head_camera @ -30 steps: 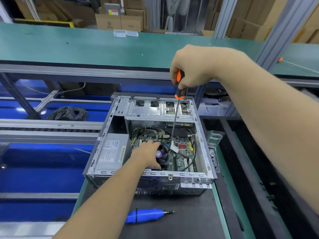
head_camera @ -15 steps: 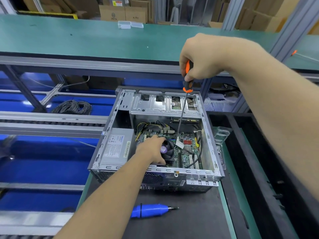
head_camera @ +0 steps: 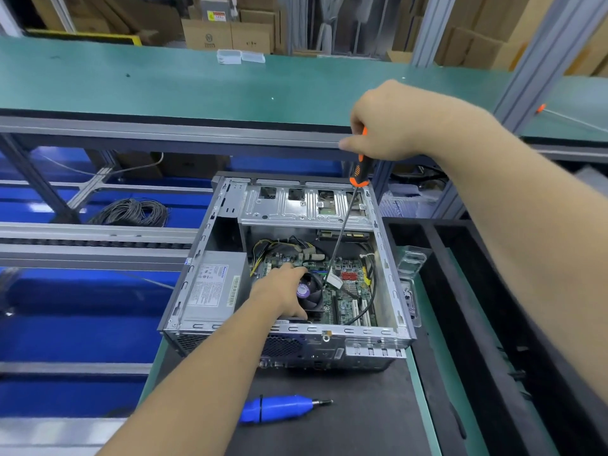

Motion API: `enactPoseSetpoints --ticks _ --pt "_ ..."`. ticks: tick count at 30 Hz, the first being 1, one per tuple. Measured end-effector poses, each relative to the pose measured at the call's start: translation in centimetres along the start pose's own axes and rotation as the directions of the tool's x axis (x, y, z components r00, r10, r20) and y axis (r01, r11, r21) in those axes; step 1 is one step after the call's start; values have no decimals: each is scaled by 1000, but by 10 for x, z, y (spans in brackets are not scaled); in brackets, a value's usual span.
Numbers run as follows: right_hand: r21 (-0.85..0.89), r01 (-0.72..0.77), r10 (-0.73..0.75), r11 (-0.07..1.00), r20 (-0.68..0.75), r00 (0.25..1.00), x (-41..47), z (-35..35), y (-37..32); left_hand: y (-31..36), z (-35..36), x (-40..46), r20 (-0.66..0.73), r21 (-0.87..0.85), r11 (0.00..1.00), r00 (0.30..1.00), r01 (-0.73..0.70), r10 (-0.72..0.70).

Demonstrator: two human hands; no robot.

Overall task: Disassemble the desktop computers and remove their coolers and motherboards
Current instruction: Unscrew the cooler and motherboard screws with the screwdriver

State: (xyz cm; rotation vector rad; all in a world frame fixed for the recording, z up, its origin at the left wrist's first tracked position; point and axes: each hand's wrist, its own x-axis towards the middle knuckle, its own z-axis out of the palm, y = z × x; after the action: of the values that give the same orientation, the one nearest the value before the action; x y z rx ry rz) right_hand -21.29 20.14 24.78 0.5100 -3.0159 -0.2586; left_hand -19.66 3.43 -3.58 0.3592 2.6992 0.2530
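Note:
An open desktop case (head_camera: 388, 332) lies on a black mat. Inside it, a green motherboard (head_camera: 348, 291) carries a black cooler fan (head_camera: 311, 292) with a purple sticker. My left hand (head_camera: 279, 292) rests on the cooler's left side, thumb curled at its near edge. My right hand (head_camera: 391, 123) grips the orange-and-black handle of a long screwdriver (head_camera: 342, 232) above the case. The shaft slants down and its tip meets the board just right of the fan. A silver power supply (head_camera: 214, 287) fills the case's left part. A metal drive bay (head_camera: 302, 205) spans the far end.
A blue electric screwdriver (head_camera: 279, 408) lies on the black mat (head_camera: 362, 422) in front of the case. A clear plastic piece (head_camera: 411, 264) stands right of the case. Black trays (head_camera: 493, 324) run along the right. A cable coil (head_camera: 131, 212) sits at the left, beyond a conveyor.
My right hand and the screwdriver handle have shifted slightly, with the tip staying beside the fan. My left hand stays on the cooler. The view has moved a little.

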Motion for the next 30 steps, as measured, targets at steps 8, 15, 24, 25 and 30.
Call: enactPoseSetpoints --ticks 8,15,24,25,30 --pt "143 -97 105 985 -52 993 6 -1 -18 0 0 -1 3 15 1000 1000 -6 5" --pt "-125 -126 109 984 -137 985 8 3 -26 -2 2 2 9 -2 1000 1000 -5 5" --pt "-55 155 -163 986 -196 967 1 9 9 -3 3 5 2 -28 999 1000 -20 20" --pt "-22 170 -171 985 -217 961 -3 12 16 -3 3 5 3 -35 999 1000 -22 22" --pt "235 85 -29 968 -236 971 -6 18 21 -4 3 5 1 -55 998 1000 -19 19"
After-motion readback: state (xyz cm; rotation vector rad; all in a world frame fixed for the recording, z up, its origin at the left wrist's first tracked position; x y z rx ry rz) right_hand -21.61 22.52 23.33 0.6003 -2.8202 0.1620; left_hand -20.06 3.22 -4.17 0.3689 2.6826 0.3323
